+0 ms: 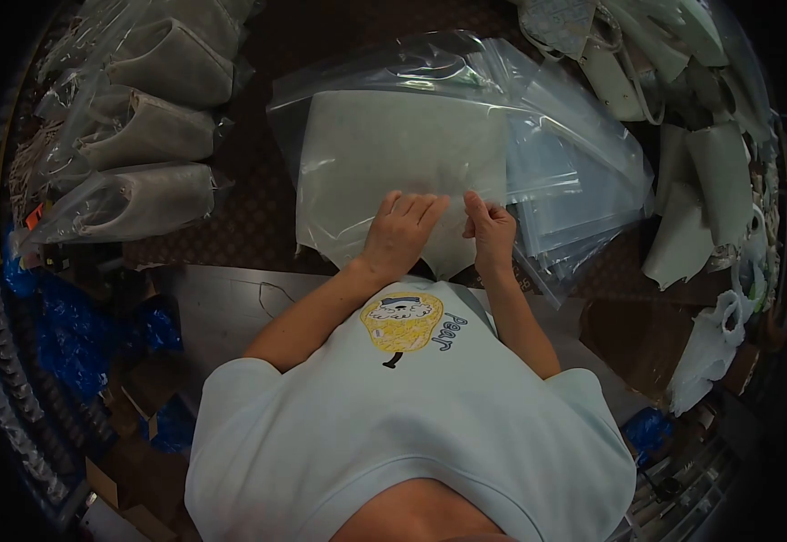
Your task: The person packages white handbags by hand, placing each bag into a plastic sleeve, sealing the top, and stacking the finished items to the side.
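Note:
A pale grey-green flat piece [402, 154] lies inside a clear plastic bag [384, 77] on the dark patterned table in front of me. My left hand [400, 237] rests flat on the near part of the piece with its fingers spread forward. Just to its right, my right hand [491, 233] pinches the bag's near edge over the piece. The hands are almost touching.
Several bagged grey pouches [154, 126] are stacked at the left. A pile of empty clear bags [583, 194] lies at the right of the piece. Loose grey pieces [700, 190] heap at the far right. Blue plastic [68, 339] and cardboard lie on the floor at the left.

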`<state>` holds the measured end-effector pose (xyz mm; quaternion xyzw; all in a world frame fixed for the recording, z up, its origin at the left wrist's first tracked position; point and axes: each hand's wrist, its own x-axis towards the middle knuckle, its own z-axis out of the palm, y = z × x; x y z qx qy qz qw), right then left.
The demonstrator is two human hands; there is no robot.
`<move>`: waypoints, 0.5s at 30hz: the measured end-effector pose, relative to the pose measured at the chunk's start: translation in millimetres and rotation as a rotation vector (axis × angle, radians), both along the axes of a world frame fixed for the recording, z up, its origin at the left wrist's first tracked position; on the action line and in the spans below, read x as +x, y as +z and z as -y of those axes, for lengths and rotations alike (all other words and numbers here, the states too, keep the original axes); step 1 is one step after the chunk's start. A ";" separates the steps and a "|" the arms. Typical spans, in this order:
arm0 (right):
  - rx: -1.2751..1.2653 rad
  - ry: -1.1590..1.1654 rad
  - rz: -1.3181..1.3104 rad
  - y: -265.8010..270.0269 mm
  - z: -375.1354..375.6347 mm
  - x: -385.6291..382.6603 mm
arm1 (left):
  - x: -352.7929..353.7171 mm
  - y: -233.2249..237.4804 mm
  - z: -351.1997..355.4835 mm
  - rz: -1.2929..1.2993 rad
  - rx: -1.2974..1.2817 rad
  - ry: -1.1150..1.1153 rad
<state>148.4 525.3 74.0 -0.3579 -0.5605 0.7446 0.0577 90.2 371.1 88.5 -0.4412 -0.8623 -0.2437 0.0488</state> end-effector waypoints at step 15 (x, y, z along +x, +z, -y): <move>-0.112 0.165 0.000 8.6 -3.1 -0.4 | -15.9 21.0 11.9 0.405 0.089 -0.098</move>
